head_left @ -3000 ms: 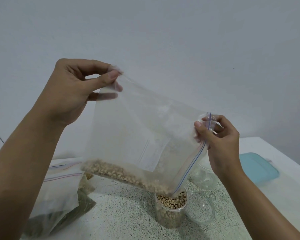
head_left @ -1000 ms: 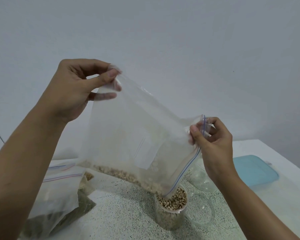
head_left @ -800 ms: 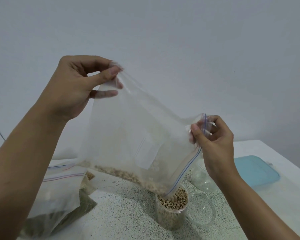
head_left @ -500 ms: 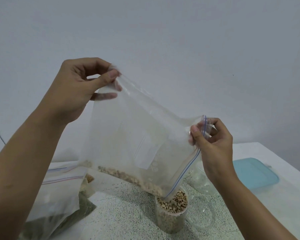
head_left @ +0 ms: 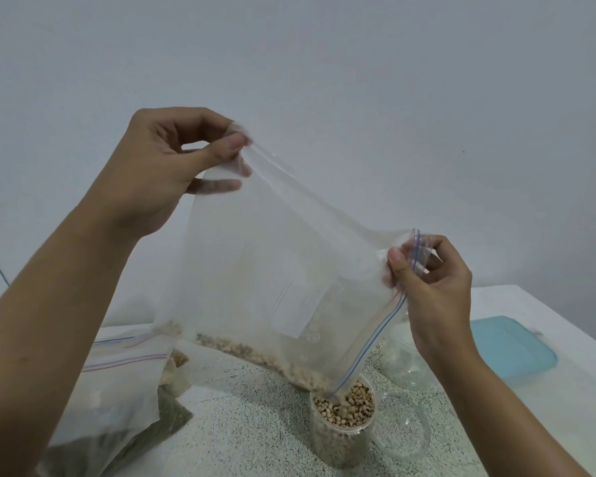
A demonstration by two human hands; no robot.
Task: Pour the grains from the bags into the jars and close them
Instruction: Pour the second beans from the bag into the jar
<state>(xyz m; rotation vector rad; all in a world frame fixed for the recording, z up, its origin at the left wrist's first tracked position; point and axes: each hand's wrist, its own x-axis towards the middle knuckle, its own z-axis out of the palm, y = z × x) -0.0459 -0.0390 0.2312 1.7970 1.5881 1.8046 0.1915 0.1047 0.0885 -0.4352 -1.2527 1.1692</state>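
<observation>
The large clear zip-top plastic bag (head_left: 283,270) is hanging across mid-frame, its long axis slanting from upper left to lower centre, its open zip corner pointing downward. The left hand (head_left: 159,173), upper left, is pinching the bag's bottom corner between thumb and curled fingers. The right hand (head_left: 434,287), centre right, is pinching the zip edge. Below, the clear round plastic jar (head_left: 341,438) is filling towards its rim. The beige grains (head_left: 255,356) lining the bag's low fold are thinning since three seconds ago, so this pour is probably finishing.

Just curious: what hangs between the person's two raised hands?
Head view: a clear zip bag, pinched by left hand and right hand, tipped over the jar.
</observation>
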